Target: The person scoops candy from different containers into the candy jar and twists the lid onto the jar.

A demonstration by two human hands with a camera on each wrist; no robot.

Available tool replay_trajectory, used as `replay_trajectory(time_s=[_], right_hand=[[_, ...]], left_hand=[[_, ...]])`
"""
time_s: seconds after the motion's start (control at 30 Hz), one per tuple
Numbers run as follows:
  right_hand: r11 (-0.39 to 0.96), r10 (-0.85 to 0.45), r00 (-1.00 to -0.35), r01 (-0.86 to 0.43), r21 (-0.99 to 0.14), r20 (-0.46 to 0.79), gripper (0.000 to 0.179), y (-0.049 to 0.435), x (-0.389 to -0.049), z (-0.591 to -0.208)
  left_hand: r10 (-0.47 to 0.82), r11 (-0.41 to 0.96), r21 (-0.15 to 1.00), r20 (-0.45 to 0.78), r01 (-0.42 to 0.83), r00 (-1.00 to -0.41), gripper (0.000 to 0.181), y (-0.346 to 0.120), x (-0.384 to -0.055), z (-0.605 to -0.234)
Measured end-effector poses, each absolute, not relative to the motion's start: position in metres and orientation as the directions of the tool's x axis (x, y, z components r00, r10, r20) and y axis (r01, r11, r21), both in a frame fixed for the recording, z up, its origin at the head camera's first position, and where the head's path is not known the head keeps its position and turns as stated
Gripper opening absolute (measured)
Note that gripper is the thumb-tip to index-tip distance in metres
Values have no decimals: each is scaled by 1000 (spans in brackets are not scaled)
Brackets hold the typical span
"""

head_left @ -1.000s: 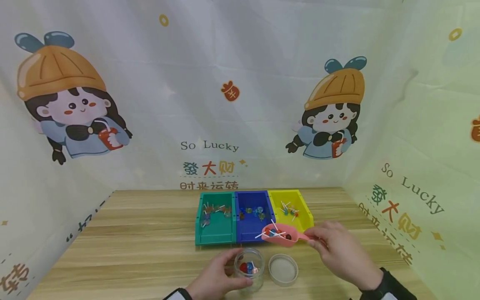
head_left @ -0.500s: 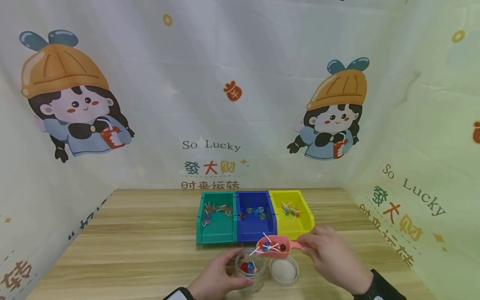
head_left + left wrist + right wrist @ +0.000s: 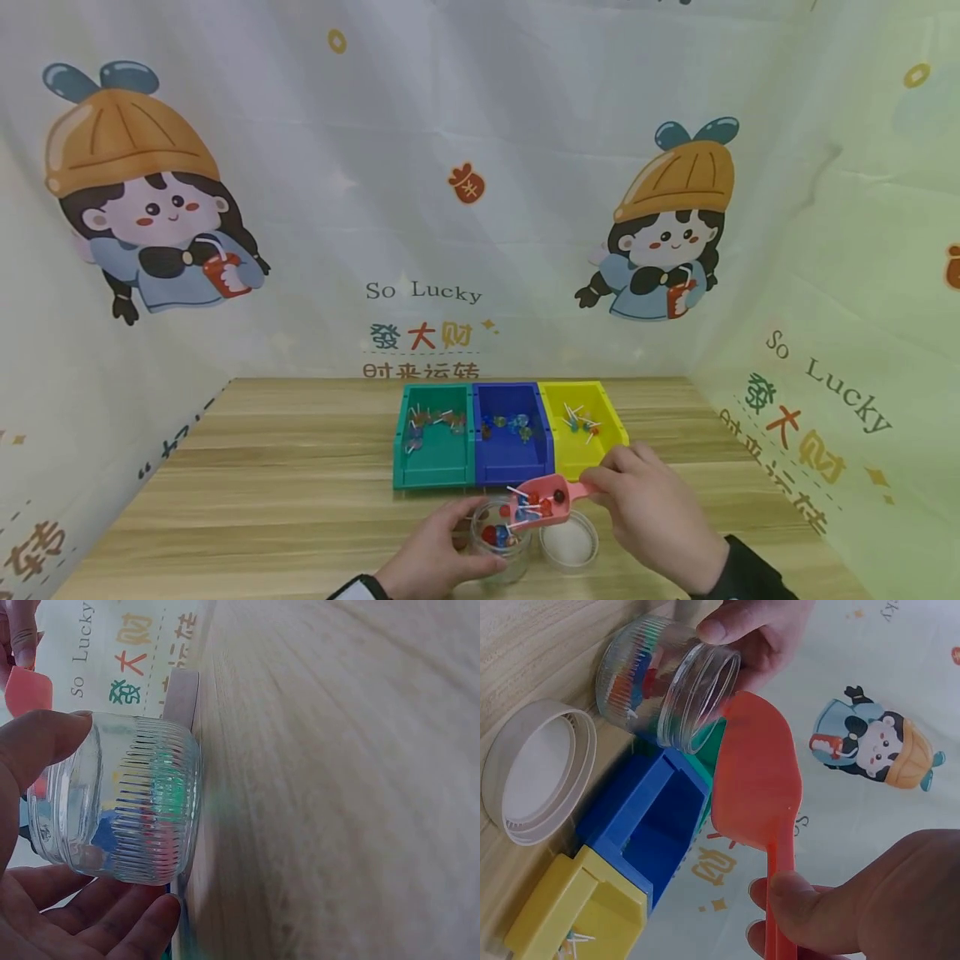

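Pink scoop [image 3: 757, 776]: lip over the mouth of the clear jar [image 3: 142, 802]; touching the rim or just above, cannot tell. Looks light, stiff plastic.
Scoop handle: the place to take hold; right hand [image 3: 645, 508] pinches it, thumb laid along it.
Load: lollipops [image 3: 535, 502], some red, some blue, sticks pointing out; hard, likely to roll.
Jar: upright on the tabletop [image 3: 262, 467], a few sweets [image 3: 495, 535] inside. Probably glass, so heavier, slick, breakable; ribbed lower wall should give a sure hold.
Left hand [image 3: 438, 550]: curved round the jar, thumb opposite fingers.
Lid [image 3: 568, 542]: just beside the jar, hollow side up.
Bins: green bin [image 3: 438, 464], blue bin [image 3: 513, 462], yellow bin [image 3: 577, 454], side by side beyond.
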State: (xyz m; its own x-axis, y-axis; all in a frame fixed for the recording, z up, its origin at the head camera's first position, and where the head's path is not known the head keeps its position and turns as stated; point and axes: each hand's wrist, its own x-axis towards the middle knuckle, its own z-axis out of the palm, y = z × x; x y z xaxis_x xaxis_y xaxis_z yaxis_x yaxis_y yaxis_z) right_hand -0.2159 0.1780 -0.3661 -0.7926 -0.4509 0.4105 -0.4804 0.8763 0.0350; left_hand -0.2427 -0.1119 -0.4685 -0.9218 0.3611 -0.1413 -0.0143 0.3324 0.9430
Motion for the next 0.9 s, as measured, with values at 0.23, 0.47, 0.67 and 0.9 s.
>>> replay_trajectory(time_s=[0.23,0.47,0.67,0.9], right_hand=[[857,-496,-737,-501,121,460,21,175,-215,-365],[845,-516,-683,-504,177,517,25,173,-214,-364],[853,-506,-695,-490,177,511,26,173,-215,-364],[866,-486,-722,-475,157,492,26,174,-214,-365]], left_hand=[[365,333,943,-136,-7,-921,72,-113,-242,-469],[364,321,947,-139,-16,-921,72,-113,-243,-470],[353,331,943,-160,-37,-922,74,-113,-245,-471],[348,343,938,-168,-42,-922,74,-113,-245,-471]])
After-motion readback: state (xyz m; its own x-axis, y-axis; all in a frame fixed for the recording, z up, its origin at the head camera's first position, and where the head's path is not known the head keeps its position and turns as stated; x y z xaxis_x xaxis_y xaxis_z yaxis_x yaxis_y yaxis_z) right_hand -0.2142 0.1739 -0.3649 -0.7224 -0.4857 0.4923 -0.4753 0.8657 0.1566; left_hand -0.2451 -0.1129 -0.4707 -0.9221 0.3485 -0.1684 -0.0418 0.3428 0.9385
